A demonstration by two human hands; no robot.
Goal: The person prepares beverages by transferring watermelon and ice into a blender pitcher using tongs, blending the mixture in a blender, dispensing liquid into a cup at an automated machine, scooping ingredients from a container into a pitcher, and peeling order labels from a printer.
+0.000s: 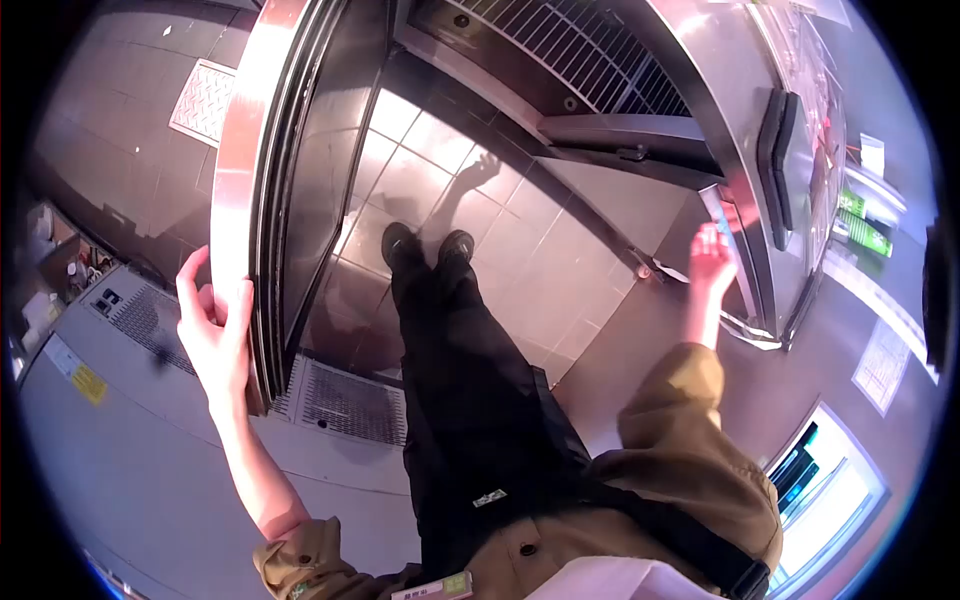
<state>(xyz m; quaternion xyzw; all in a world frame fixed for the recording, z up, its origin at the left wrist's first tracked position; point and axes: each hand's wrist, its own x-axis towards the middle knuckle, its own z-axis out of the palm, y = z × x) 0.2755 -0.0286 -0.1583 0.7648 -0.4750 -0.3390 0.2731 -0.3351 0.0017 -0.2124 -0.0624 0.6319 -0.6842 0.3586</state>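
one door (pixel 235 170), left hand (pixel 215 335) nearer
it stretches lengthwise ahead of that hand's loosely curled grip on its edge; right hand (pixel 712 262) half-curled beside the fridge (pixel 740 130), can't tell if holding anything.

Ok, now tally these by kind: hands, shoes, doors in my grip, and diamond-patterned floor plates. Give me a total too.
Hands, your left hand and right hand: 2
Shoes, the left shoe and right shoe: 2
Doors in your grip, the steel door: 1
Floor plates, the diamond-patterned plate: 1
Total: 6
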